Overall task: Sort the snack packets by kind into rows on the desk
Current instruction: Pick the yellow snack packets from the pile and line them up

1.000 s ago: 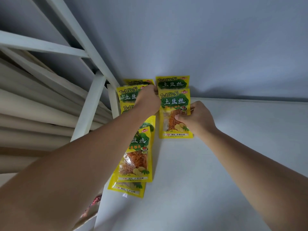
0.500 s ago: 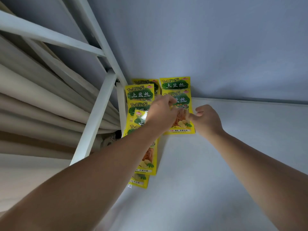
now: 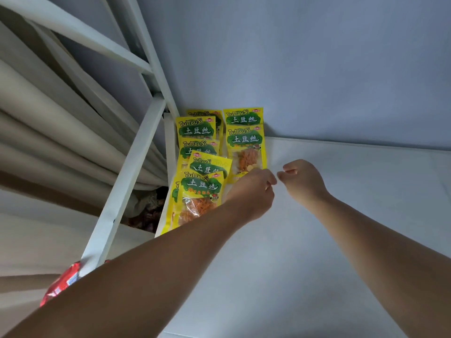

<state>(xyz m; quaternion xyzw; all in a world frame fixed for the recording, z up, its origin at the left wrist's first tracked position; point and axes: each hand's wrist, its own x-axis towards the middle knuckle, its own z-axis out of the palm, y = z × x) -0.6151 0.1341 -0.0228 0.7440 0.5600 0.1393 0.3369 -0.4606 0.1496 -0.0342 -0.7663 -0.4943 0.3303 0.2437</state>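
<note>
Eight yellow snack packets show at the centre left of the frame, all of one kind, with a green label and orange shreds behind a clear window. They lie in two columns on the white desk, against the blue-grey wall. The left column has six overlapping packets, the farthest one mostly hidden and the nearest partly covered by the left forearm. The right column holds two: the back packet and, lapping over it, the front packet. One red packet shows at the lower left, off the desk's edge, behind a bar of the white frame. Beige curtain folds fill the left side.

Two hands reach in from the bottom of the frame. The left hand has its fingers curled in and covers the lower edge of the front packet; whether it touches or pinches that edge I cannot tell. The right hand is clenched loosely, fingers folded toward the palm, with nothing in it, over bare desk.

The two hands sit just beside each other, fingertips nearly meeting. The front packet lies directly above the left hand in the frame and up-left of the right hand. The left column lies left of both hands.
</note>
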